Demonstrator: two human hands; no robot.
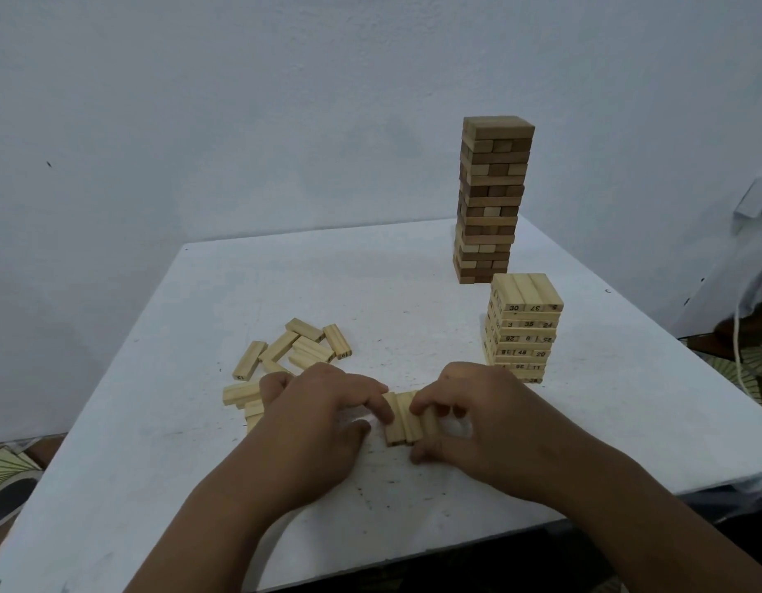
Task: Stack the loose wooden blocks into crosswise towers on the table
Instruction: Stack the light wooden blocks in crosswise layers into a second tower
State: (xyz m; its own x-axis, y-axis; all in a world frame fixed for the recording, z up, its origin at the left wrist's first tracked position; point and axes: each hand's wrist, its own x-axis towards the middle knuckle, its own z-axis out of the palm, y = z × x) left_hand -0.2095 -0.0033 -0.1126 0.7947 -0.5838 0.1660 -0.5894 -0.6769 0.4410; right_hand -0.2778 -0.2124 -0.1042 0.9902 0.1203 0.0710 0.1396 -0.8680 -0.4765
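**Figure: Three blocks squared up between both hands at the near centre of the bench**

The white bench (370, 293) is shown from the head view, carrying all the blocks. At its far right a tall tower of darker wood (490, 199) is seen, finished in crosswise layers; nearer and slightly to the right, a shorter pale numbered tower (522, 327) stands, well apart from the first. A scatter of loose blocks (298, 344) lies to the left of centre, pointing in mixed directions, some of them partly covered by the left hand.

The row of three blocks (407, 417) is held directly between the two hands, lying flat on the bench with its long axis running away from the viewer. It is flanked by the left hand (323, 417) and the right hand (486, 417), whose fingers (422, 406) are closed against its sides and near end, pressing the blocks together. Both hands are equally close; the pale tower lies just beyond the right hand, so that side is judged the shorter carry.

The right block of the row is largely hidden by fingertips. The lowest layers of the pale tower are cut off behind the right hand, and the count of loose blocks cannot be made out.
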